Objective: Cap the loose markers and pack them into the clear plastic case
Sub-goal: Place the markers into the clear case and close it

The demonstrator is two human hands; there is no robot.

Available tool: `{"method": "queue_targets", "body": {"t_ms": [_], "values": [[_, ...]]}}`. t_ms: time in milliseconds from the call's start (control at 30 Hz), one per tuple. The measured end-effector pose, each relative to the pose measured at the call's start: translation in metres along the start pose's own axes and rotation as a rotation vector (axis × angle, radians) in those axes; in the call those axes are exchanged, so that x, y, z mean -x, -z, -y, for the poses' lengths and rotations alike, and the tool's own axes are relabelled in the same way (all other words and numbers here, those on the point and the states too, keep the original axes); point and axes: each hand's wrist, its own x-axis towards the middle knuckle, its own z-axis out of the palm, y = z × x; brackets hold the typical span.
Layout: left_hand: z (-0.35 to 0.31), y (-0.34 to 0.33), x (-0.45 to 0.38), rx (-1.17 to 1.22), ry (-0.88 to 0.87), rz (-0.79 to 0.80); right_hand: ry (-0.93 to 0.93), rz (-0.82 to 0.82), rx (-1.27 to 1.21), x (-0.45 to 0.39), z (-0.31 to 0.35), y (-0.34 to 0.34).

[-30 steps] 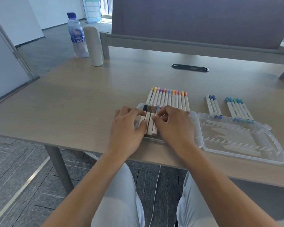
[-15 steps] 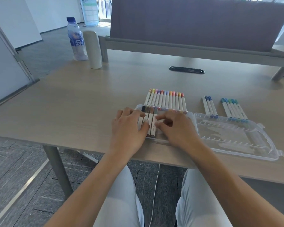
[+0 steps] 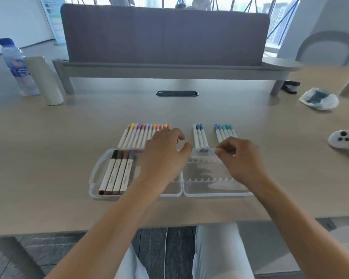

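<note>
Head view: both hands hover over the open clear plastic case (image 3: 101,174) on the pale wood-grain surface (image 3: 48,148).
Left hand (image 3: 165,156) has its fingers loosely curled and grasping nothing I can see; right hand (image 3: 242,158) has its fingertips bunched, and I cannot tell whether they pinch anything. Left of the left fingers, four slim brown-capped markers (image 3: 117,174) lie in the ridged tray; beyond the fingers lie rows of warm-coloured markers (image 3: 137,135), dark blue markers (image 3: 199,135) and blue-green markers (image 3: 224,131).
</note>
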Motion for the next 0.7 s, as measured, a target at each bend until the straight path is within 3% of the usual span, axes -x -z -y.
{"method": "queue_targets", "body": {"t_ms": [267, 433, 700], "values": [[-0.022, -0.04, -0.06, -0.158, 0.077, 0.167, -0.05, 0.017, 0.088, -0.061, -0.027, 0.014], [-0.021, -0.06, -0.092, -0.225, 0.169, 0.223, 0.023, 0.14, 0.178, -0.099, -0.019, 0.01], [-0.011, -0.078, -0.105, -0.293, 0.18, 0.174, 0.078, 0.189, 0.194, -0.125, -0.008, -0.019]]}}
